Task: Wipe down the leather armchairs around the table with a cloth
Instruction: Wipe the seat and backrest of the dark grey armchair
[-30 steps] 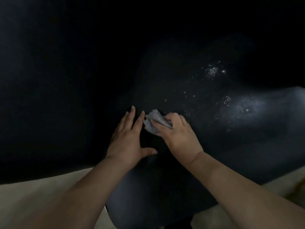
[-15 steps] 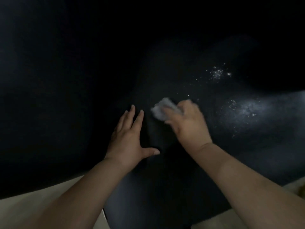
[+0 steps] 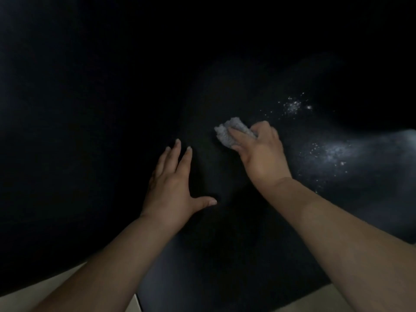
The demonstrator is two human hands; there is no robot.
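At frame centre, the right hand (image 3: 262, 154) gripped a crumpled, fuzzy grey cloth (image 3: 229, 131) against the black leather armchair (image 3: 258, 255). The left hand (image 3: 173, 183) lay flat, fingers spread, lower left of it. White specks (image 3: 292, 106) dotted the upper right.

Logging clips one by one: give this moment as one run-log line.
stage: wiping | right hand: grips grey cloth on black armchair | left hand: flat on leather | white specks: unwiped

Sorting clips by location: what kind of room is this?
Hard to tell; probably an indoor seating area. Only dark leather upholstery speckled with white flecks, pale floor, and a hand wiping with a cloth show.
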